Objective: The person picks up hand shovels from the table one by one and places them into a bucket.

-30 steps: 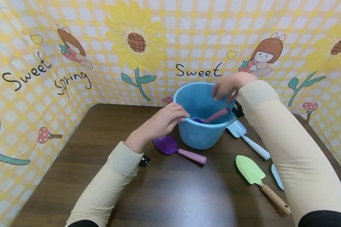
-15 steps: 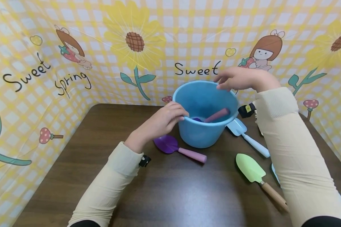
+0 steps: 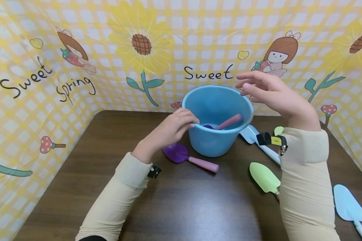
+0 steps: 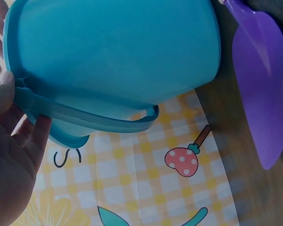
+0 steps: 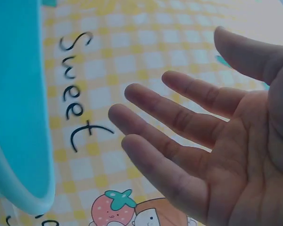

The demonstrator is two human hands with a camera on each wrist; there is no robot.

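Our right hand [image 3: 278, 95] has swung outward, empty, fingers spread; our left hand [image 3: 175, 126] grips the bucket [image 3: 212, 144], what's probably a trowel [image 3: 230, 121] inside. We judge one placing done; next calls for reaching another.

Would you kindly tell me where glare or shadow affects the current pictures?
Head view: pale glare on the table, toward the bottom middle; left wrist view: dim, the left hand mostly shaded; right wrist view: backdrop washed out at upper right, right hand shaded.
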